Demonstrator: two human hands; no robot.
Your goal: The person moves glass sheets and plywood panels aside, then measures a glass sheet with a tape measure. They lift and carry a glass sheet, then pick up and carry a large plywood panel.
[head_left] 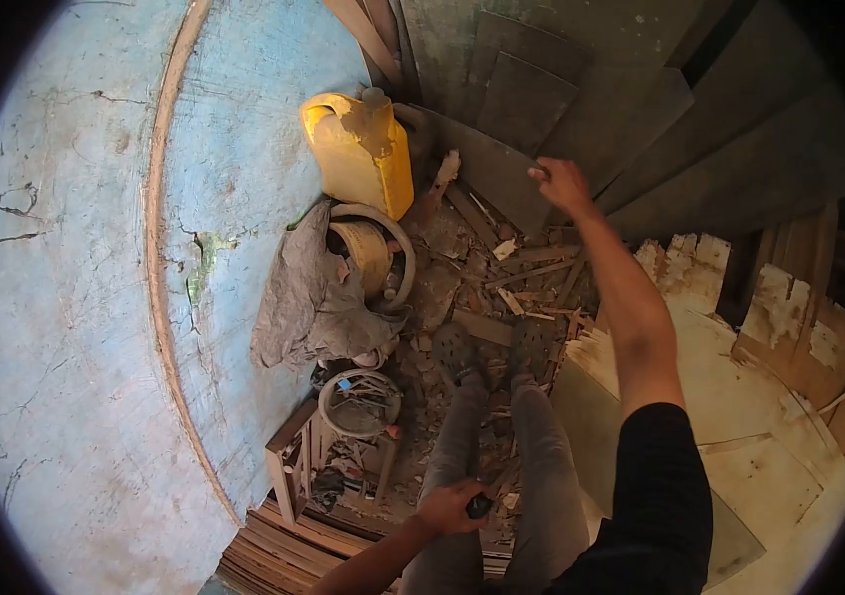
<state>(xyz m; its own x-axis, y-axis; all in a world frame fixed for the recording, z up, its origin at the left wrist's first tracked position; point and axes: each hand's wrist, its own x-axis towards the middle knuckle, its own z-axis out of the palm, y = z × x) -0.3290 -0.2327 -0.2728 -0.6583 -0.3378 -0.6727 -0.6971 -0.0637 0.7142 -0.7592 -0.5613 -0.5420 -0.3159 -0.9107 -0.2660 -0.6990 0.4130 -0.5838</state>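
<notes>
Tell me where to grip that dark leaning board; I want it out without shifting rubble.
Take the dark board by its upper edge, from above, where the right hand holds it. It leans on stacked boards, foot in rubble; only the top is free.

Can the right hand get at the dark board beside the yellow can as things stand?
Probably yes: the right hand is on the top edge of the dark board, arm stretched out, with nothing between them.

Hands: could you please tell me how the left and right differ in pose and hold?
The right hand reaches forward to a board; the left hand is low by the thigh. The left hand is closed on a small dark object; the right hand's grip is unclear. Both are bare.
</notes>
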